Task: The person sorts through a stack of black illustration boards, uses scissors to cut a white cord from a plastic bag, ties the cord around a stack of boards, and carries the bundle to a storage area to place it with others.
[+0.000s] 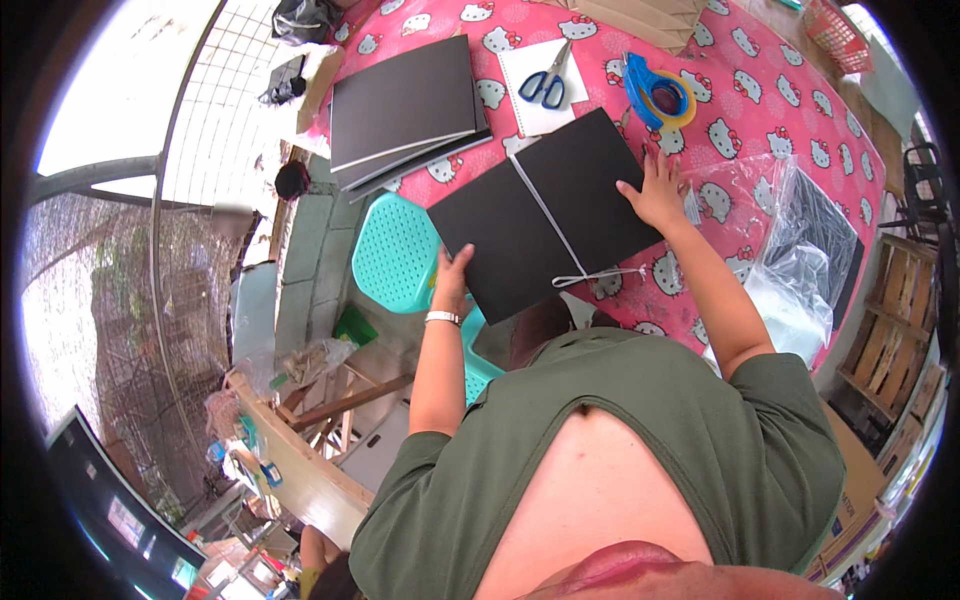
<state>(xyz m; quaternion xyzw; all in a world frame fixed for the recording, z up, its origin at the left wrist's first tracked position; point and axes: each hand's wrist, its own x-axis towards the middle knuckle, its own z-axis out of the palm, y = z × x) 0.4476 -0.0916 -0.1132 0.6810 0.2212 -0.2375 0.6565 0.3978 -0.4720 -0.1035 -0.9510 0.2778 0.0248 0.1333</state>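
A flat black folder [585, 190] lies tilted at the table's near edge, its left part jutting past the edge. A thin white cord [545, 210] runs across it and is tied in a bow at the near side. My left hand [453, 280] grips the folder's left edge, thumb on top and fingers underneath, mostly hidden. At the right edge, my right hand [658, 192] is open, with the thumb touching the folder and the fingers spread toward the tablecloth. A stack of black folders [405, 100] sits farther left.
On the pink patterned tablecloth [740, 85] are blue-handled scissors [543, 88] on a white spiral notepad [535, 120], a blue tape dispenser [645, 90], and transparent plastic wrapping [800, 260] at right. A turquoise stool [395, 255] stands left; cardboard [640, 18] lies at the far side.
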